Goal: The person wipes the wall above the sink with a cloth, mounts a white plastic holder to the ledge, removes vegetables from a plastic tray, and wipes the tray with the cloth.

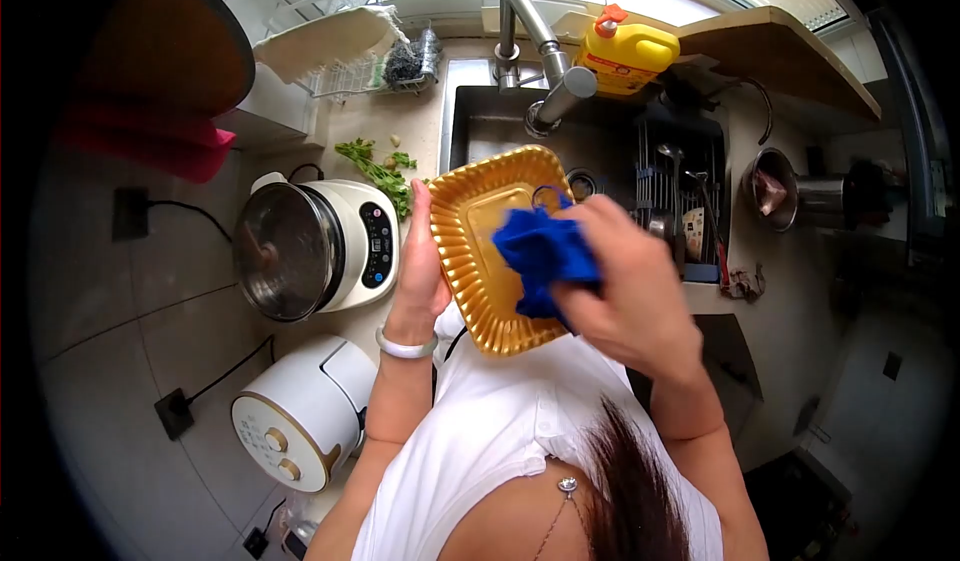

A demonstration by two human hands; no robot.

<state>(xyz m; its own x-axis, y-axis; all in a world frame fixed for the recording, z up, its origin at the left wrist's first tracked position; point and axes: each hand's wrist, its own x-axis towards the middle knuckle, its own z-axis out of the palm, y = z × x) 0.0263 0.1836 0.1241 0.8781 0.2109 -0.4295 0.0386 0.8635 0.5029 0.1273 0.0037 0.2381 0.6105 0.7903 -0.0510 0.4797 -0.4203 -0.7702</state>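
Note:
A gold fluted tray (488, 261) is tilted up in front of my body, near the front edge of the sink. My left hand (423, 261) grips its left rim, thumb on top and the other fingers hidden underneath. In my right hand (630, 291) is a bunched blue cloth (545, 256), pressed against or held just over the tray's inner face; motion blurs its edge. A thin dark loop stands up from the cloth. Behind the tray lies the sink (480, 126) with its grey faucet (530, 21).
Left of me stand a white electric cooker (360, 241) with a glass lid and a white air fryer (300, 411). Green herbs (380, 171) lie on the counter. A yellow detergent bottle (625, 56), a utensil rack (680, 181) and a metal bowl with meat (770, 191) are right.

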